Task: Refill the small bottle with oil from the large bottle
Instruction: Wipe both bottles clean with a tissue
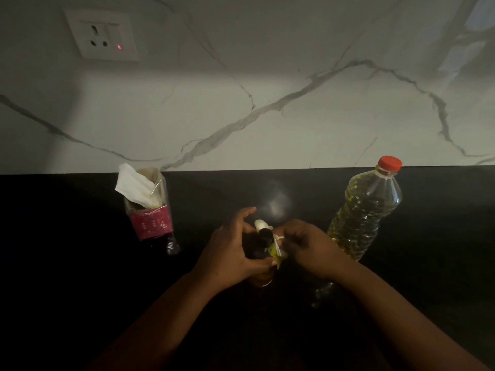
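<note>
Both hands meet mid-table: left hand (232, 250) wraps the small dark glass bottle (263, 236); right hand (308, 249) pinches its white-yellow wrapper (277, 249). Black table (80, 263), marble wall (267, 103).

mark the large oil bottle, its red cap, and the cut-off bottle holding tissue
large oil bottle (359, 218), head view, mid body with yellow oil
red cap (390, 162), head view, cap top
cut-off bottle (151, 222), head view, red label band
</note>
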